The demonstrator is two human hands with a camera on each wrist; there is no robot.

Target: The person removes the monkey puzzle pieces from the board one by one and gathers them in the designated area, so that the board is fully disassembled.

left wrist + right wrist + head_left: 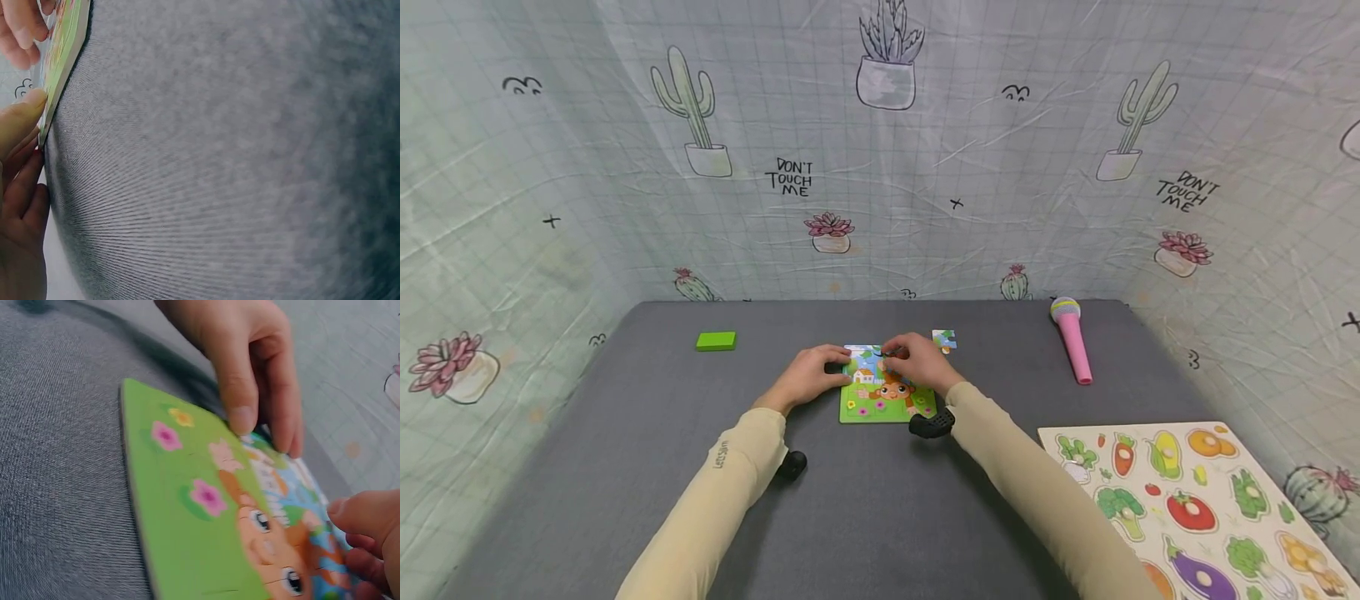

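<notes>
A square jigsaw puzzle lies on the grey table, picturing a monkey, a house and flowers on green grass. My left hand holds its upper left edge; in the left wrist view the thumb presses on top and the fingers lie at the side. Over the upper part of the puzzle, my right hand has its fingers curled and pinches a small puzzle piece, mostly hidden by the fingers. In the right wrist view the right thumb is beside the puzzle's blue side. Loose puzzle pieces lie just beyond that hand.
A green block sits at the back left. To the right lies a pink toy microphone. A wooden board with vegetable pictures covers the near right corner. Printed cloth hangs behind the table.
</notes>
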